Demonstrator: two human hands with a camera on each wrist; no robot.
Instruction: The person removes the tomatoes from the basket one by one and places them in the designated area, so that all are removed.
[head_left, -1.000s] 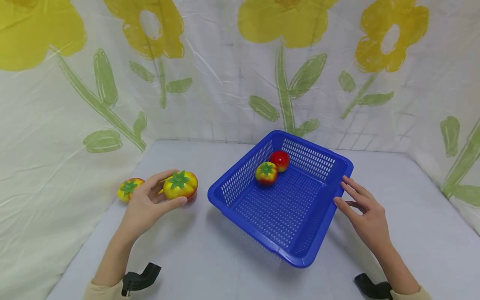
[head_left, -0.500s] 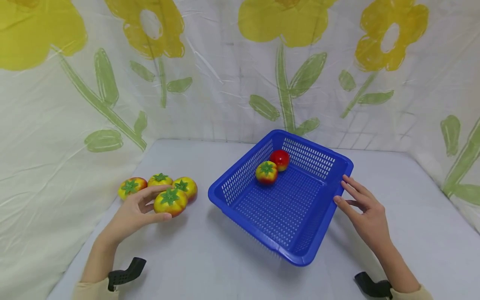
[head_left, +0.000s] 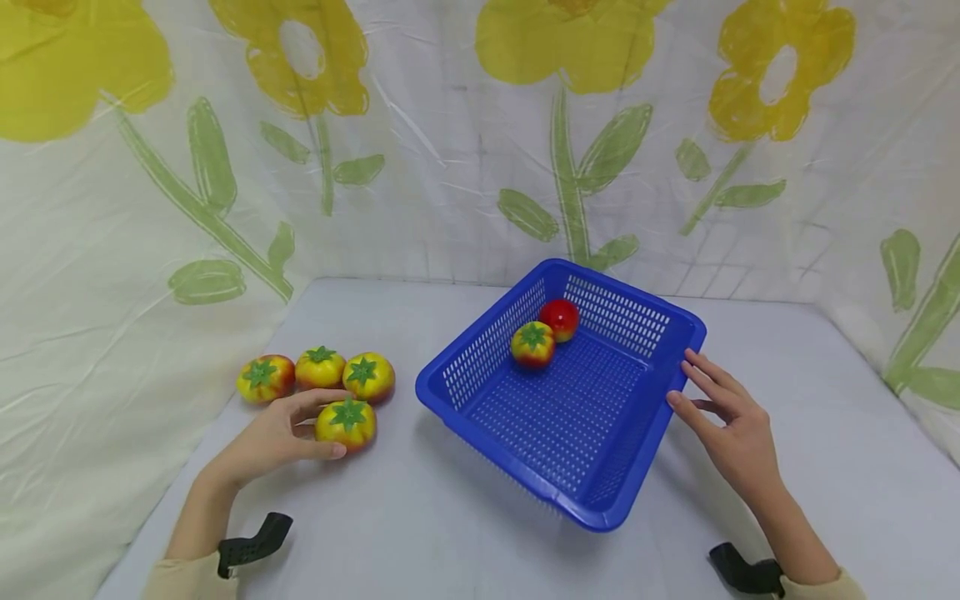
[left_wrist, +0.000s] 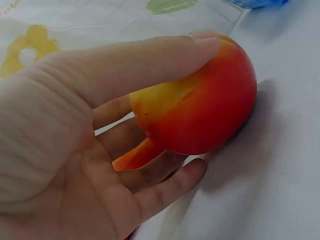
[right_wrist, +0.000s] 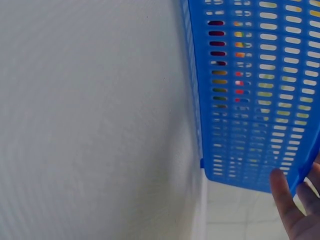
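My left hand (head_left: 288, 437) grips a toy tomato (head_left: 347, 423), thumb on the near side and fingers behind. In the left wrist view the tomato's glossy red-and-yellow side (left_wrist: 215, 107) shows between thumb and fingers, low at the white table. Just beyond the hand three more yellow-red toy tomatoes with green star-shaped tops sit in a row: a left one (head_left: 266, 377), a middle one (head_left: 320, 367) and a right one (head_left: 369, 377). My right hand (head_left: 731, 429) holds the right rim of a blue plastic basket (head_left: 525, 487); a fingertip (right_wrist: 278, 176) touches its outer wall in the right wrist view.
Inside the basket, near its far left wall, lie a yellow-red toy tomato (head_left: 533, 345) and a red round fruit (head_left: 559, 320), touching. The white table (head_left: 420, 542) runs back to a flower-printed curtain (head_left: 435, 183).
The left hand has moved towards me and down with the tomato, bringing the row behind it into view. The right hand and the basket stay put.
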